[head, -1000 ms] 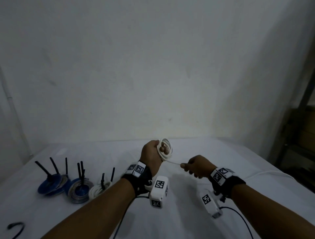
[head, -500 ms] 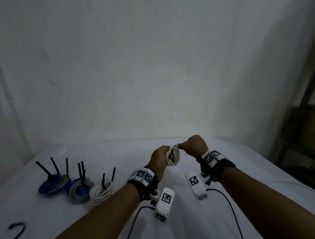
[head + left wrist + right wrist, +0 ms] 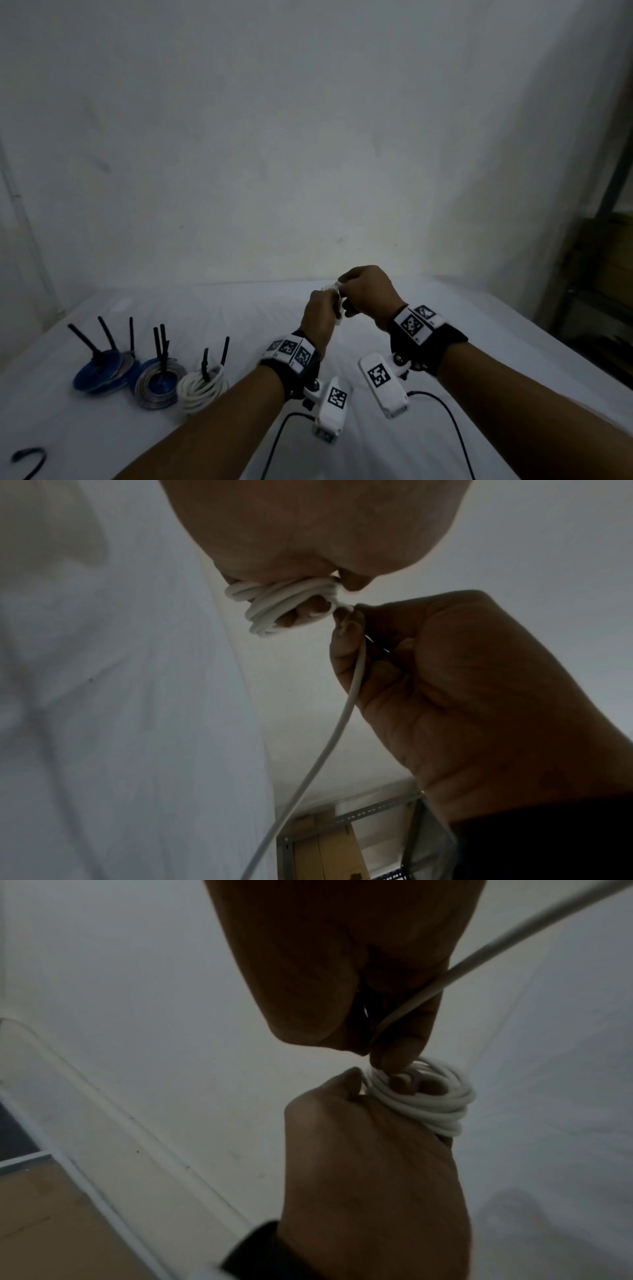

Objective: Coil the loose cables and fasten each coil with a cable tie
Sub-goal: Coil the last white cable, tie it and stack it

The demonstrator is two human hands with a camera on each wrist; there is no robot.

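Note:
Above the white-covered table (image 3: 445, 342), my left hand (image 3: 323, 305) grips a small coil of white cable (image 3: 337, 296). Several loops wrap round its fingers, shown by the coil (image 3: 284, 601) in the left wrist view and the coil (image 3: 435, 1104) in the right wrist view. My right hand (image 3: 356, 291) is pressed against the coil and pinches the loose white strand (image 3: 342, 718) just where it joins the loops. That strand (image 3: 514, 934) trails off behind the right hand. No cable tie is on this coil.
Three tied coils lie on the table's left: a blue one (image 3: 99, 373), a grey-and-blue one (image 3: 156, 385) and a white one (image 3: 202, 387), each with black tie tails sticking up. A loose black tie (image 3: 29, 457) lies at the near left. Metal shelving (image 3: 603, 274) stands at the right.
My right hand has swung up and left from the table's right side to meet the coil, bringing the strand with it. The left hand has shifted right and lower.

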